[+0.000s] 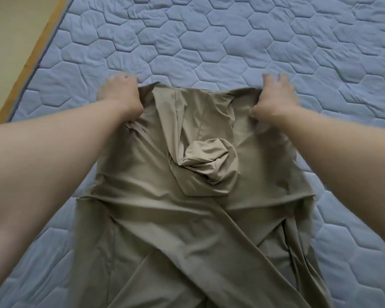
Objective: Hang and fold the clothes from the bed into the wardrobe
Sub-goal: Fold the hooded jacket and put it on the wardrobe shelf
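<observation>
Pale yellowish floor (8, 30) upper left, perhaps vinyl.

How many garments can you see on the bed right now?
1. The khaki garment lies spread on the mattress, its far edge gripped by the left hand and the right hand. Parts of the mattress are out of frame; others may be hidden.

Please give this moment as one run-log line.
garment: khaki, spread on mattress, lump in middle | left hand: grips its far left corner | right hand: grips its far right corner | stage: before folding
</observation>
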